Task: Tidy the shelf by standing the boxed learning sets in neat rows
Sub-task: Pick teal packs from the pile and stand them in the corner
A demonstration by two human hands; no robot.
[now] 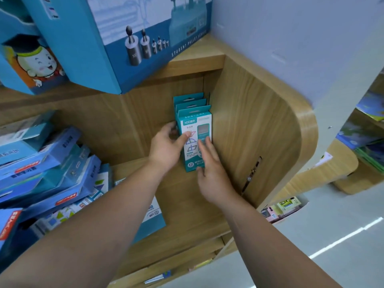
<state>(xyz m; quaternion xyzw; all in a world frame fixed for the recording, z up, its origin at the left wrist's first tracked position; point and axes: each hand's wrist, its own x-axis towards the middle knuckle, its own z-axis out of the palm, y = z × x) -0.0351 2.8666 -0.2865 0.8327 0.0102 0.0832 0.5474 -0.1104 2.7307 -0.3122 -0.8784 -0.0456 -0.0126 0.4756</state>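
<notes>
Three teal-and-white boxed sets stand upright in a row against the shelf's right wall; the front box [192, 129] shows a calculator picture. My left hand [166, 146] grips the front box's left edge, thumb on its face and fingers behind. My right hand [209, 175] lies flat on the box's front with straight fingers. The wooden shelf board [187, 204] carries them.
A jumbled heap of blue boxes [47, 173] fills the shelf's left side. A flat teal box [153, 217] lies under my left forearm. Large blue boxes [116, 38] stand on the shelf above. The curved side panel [259, 132] closes the right end.
</notes>
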